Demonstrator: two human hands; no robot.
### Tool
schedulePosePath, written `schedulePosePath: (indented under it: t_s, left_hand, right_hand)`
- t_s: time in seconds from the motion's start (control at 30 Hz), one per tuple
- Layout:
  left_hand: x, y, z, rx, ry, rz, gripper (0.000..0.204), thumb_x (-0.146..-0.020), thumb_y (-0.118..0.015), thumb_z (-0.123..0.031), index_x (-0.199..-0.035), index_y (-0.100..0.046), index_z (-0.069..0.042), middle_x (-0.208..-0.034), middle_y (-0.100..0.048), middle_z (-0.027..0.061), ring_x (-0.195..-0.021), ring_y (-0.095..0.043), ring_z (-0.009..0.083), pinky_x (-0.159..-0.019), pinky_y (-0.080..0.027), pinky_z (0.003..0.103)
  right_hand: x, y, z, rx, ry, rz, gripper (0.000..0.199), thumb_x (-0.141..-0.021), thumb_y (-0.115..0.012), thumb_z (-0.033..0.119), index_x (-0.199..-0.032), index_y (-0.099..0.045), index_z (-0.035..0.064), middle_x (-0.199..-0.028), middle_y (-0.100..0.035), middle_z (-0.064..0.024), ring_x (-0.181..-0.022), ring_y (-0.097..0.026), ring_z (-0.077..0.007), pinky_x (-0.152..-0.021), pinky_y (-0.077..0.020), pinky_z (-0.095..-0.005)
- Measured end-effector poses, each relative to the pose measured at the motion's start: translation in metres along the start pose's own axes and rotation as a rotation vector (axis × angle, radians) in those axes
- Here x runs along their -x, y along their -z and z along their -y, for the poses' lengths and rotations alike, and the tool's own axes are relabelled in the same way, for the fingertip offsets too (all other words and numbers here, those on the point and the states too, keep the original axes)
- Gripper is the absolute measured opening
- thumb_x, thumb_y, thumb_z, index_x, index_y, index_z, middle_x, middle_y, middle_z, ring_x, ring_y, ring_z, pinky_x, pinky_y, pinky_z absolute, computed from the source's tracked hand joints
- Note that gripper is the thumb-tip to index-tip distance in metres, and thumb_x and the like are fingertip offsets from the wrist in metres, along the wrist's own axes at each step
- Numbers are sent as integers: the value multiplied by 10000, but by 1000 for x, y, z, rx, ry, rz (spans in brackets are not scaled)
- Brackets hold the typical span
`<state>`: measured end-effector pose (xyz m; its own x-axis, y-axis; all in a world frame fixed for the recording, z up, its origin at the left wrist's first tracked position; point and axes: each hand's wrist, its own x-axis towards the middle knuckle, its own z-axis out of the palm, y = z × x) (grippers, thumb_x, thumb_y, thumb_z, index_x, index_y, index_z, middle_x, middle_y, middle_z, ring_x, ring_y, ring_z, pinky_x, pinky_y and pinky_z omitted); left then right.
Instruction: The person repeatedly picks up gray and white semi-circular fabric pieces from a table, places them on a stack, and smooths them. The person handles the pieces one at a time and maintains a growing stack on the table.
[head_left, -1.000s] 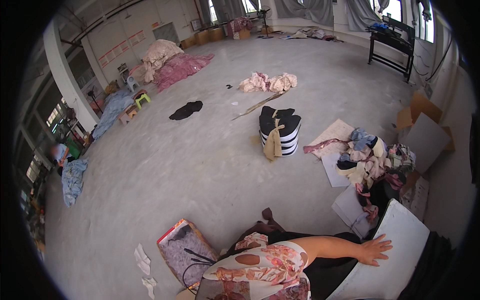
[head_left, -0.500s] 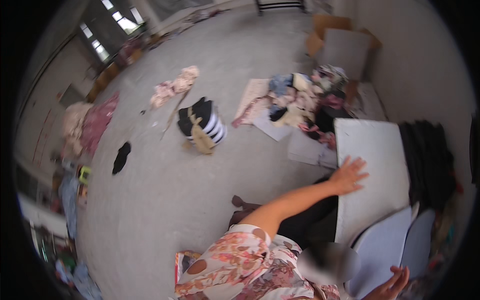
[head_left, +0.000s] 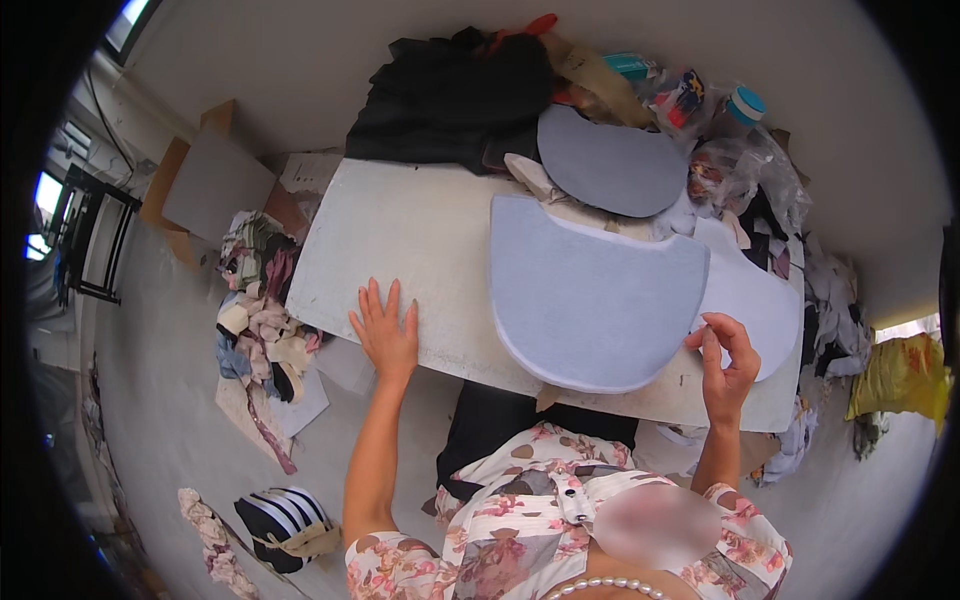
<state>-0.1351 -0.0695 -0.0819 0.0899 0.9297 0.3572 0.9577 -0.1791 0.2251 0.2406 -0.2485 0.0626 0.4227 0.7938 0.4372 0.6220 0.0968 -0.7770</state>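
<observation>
Left hand (head_left: 388, 338) spread flat and empty on the bench (head_left: 400, 230), right hand (head_left: 730, 365) half-curled by the pale blue panel (head_left: 598, 300) (grip: can't tell), which is laid out there, not lifted, grey piece (head_left: 612, 165) behind it untouched.

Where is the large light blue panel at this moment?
In the head view, the light blue panel lies right of centre on the white table, just left of the right hand, with the grey panel beyond it.
</observation>
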Motion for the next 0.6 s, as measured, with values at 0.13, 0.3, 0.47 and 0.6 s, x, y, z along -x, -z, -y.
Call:
schedulePosePath:
  t_s: [0.13, 0.3, 0.47, 0.6]
  left_hand:
    - [-4, -6, -2, 33, -18, -9, 481, -876, -587, -356, -1319, -530, -176, -1462, -347, 136, -1373, -273, 331, -1101, -145, 578]
    - [7, -1, 15, 41, -102, 52, 589, -886, -555, -441, -1393, -440, -164, -1491, -252, 210, -1404, -160, 382, -1110, -90, 584]
    - [-28, 29, 58, 324, -398, 429, 620, -821, -600, -513, -1339, -518, -184, -1499, -273, 200, -1411, -189, 351, -1130, -156, 480]
    - [-37, 34, 71, 374, -472, 523, 602, -812, -606, -527, -1305, -554, -185, -1501, -290, 172, -1409, -197, 350, -1126, -193, 447]
  right_hand:
    - [13, -3, 2, 23, 2, 6, 171, -892, -546, -22, -1051, -609, -15, -763, -647, -69, -701, -623, -116, -680, -489, -237]
    - [8, -17, 29, 105, 50, 70, 171, -923, -535, 11, -1077, -607, -6, -769, -642, -58, -705, -593, -113, -691, -471, -240]
    - [26, -15, 43, 155, 66, 143, 204, -936, -516, 17, -1121, -597, -9, -801, -645, -68, -739, -597, -120, -736, -481, -255]
    - [24, -17, 56, 212, 96, 158, 209, -940, -514, 20, -1131, -596, -5, -780, -637, -62, -729, -584, -114, -727, -479, -249]
